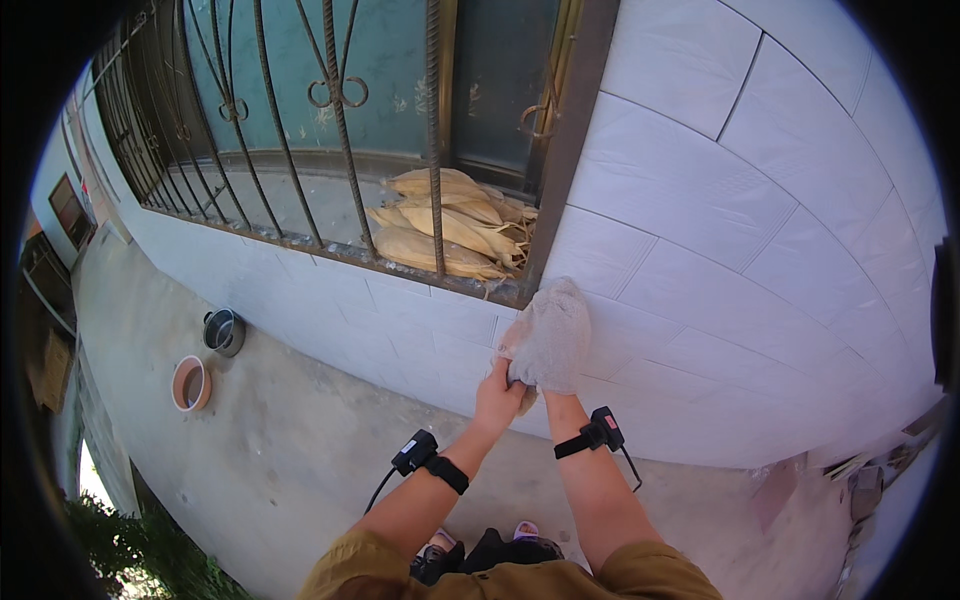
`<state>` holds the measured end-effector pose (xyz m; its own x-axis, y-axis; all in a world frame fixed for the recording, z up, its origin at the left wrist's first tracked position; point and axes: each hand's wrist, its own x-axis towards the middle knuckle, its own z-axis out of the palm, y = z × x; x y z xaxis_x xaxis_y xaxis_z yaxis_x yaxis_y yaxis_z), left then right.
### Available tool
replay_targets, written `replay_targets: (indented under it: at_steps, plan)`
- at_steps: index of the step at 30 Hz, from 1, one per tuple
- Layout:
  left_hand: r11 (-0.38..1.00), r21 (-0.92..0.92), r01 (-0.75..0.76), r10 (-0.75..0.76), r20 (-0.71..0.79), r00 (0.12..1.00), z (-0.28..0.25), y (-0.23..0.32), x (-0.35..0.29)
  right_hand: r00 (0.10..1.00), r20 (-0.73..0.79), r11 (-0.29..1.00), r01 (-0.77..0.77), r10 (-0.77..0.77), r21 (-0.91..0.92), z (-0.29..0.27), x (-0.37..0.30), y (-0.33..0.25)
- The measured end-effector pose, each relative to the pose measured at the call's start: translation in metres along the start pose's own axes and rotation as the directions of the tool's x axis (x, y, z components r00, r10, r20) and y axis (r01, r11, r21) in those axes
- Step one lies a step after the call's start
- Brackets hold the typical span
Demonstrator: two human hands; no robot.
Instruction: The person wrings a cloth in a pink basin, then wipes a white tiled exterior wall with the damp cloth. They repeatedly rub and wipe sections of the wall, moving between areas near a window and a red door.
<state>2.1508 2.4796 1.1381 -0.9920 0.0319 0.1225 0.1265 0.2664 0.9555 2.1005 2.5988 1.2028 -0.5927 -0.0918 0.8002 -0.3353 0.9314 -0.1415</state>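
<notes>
A pale grey cloth (558, 335) is bunched up just below the lower right corner of the window frame, against or close to the white tiled wall. My left hand (497, 395) is closed on the cloth's lower left edge, thumb toward the right wrist. The cloth covers my right hand almost wholly, so its fingers are hidden; only the right wrist (563, 408) shows below it. Just above, several dry corn cobs in husks (450, 225) lie on the window sill behind metal bars (437, 150).
The tiled wall (690, 240) stands right in front of me. Farther left on the concrete floor (270, 430) are a dark metal pot (224, 332) and a pink basin (190, 384). Black devices are strapped to my left forearm (415, 455) and right forearm (600, 432). Green plants (140, 545) grow at lower left.
</notes>
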Motion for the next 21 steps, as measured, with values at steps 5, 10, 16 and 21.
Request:
replay_targets:
  at_steps: [5,10,16,21]
  plan:
    - [0.999,0.05,0.021,-0.024,0.059,0.998,-0.013,-0.02,0.001,0.853,0.103,0.75,-0.501,0.511,0.432,0.033,-0.017,-0.004]
    - [0.996,0.087,-0.007,-0.002,0.11,0.994,-0.018,-0.03,0.005,0.916,0.058,0.904,-0.401,0.397,0.146,0.04,-0.034,-0.004]
    - [0.993,0.106,0.045,-0.056,0.106,0.993,-0.032,-0.036,0.002,0.851,0.4,0.929,-0.37,0.34,-0.004,0.053,-0.04,-0.01]
    - [0.988,0.144,0.049,-0.064,0.102,0.993,-0.034,-0.027,-0.005,0.924,0.335,0.97,-0.228,0.187,0.087,0.082,-0.048,0.003]
